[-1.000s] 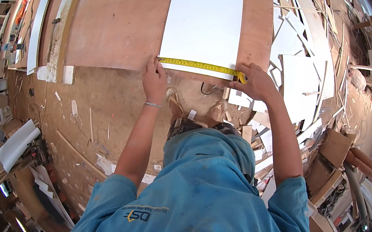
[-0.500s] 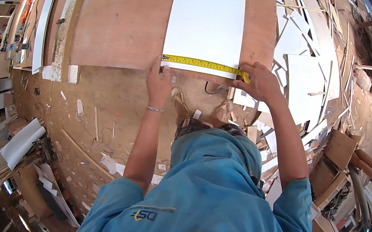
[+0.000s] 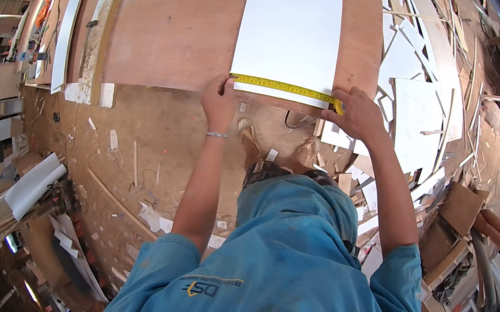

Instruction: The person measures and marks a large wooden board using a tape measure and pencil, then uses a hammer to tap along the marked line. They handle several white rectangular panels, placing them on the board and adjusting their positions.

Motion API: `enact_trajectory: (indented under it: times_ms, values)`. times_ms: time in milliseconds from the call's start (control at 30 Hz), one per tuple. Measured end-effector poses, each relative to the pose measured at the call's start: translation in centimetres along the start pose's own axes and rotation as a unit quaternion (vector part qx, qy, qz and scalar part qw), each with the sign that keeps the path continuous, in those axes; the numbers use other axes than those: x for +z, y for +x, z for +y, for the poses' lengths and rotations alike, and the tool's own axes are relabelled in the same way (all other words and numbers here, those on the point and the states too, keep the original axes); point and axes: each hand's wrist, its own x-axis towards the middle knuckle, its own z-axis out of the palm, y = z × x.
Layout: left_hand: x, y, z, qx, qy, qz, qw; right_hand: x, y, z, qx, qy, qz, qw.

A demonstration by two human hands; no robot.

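A yellow tape measure [image 3: 284, 88] lies stretched across the near end of a long white board [image 3: 289, 28]. The board rests on a brown wooden tabletop [image 3: 175, 26]. At the board's left edge, my left hand [image 3: 219, 103] is closed, its fingers pinching the end of the blade. Over at the right edge, my right hand [image 3: 361, 115] grips the tape's case, which mostly hides behind the fingers; a bit of yellow shows below them. The blade runs nearly straight between both hands, close to the table's front edge.
White offcuts [image 3: 419, 115] are heaped to the right of the table. A pale, rough-edged strip [image 3: 98, 41] and a narrow white strip [image 3: 67, 31] lie at the left. Wood scraps litter the floor [image 3: 165, 126] around my feet. Boards and boxes [image 3: 454, 211] stand at the lower right.
The whole view has shifted, so the table and hands appear slightly farther right. My left fingers have curled in more at the blade's end. The tape still spans the board.
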Motion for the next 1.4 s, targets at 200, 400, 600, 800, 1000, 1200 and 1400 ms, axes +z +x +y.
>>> enact_trajectory:
  times_ms: [200, 400, 600, 800, 1000, 1200, 1400]
  values:
    - [-0.4, -1.6, 0.7, 0.018, 0.001, -0.031, 0.999, 0.4, 0.1, 0.1, -0.004, -0.022, 0.020, 1.000]
    - [-0.7, -2.9, 2.5, 0.055, 0.049, -0.026, 0.997, 0.2, 0.2, -0.1, 0.002, -0.015, 0.016, 1.000]
    - [-0.9, -4.6, 2.7, 0.189, 0.226, -0.004, 0.956, 0.3, 0.1, 0.0, 0.005, 0.003, 0.012, 1.000]
    - [-0.3, -5.9, 2.6, 0.167, 0.204, -0.059, 0.963, 0.6, 0.5, 0.3, 0.000, 0.006, 0.012, 1.000]
    - [0.0, -6.2, 3.5, 0.147, 0.225, -0.077, 0.960, 0.6, 0.6, 0.3, 0.014, -0.001, 0.002, 1.000]
    - [0.6, -6.4, 3.6, 0.171, 0.240, -0.074, 0.953, 0.6, 0.6, 0.2, 0.012, 0.006, 0.010, 1.000]
    - [0.9, -6.4, 3.4, 0.168, 0.236, -0.068, 0.955, 0.6, 0.5, 0.2, 0.000, 0.004, 0.022, 1.000]
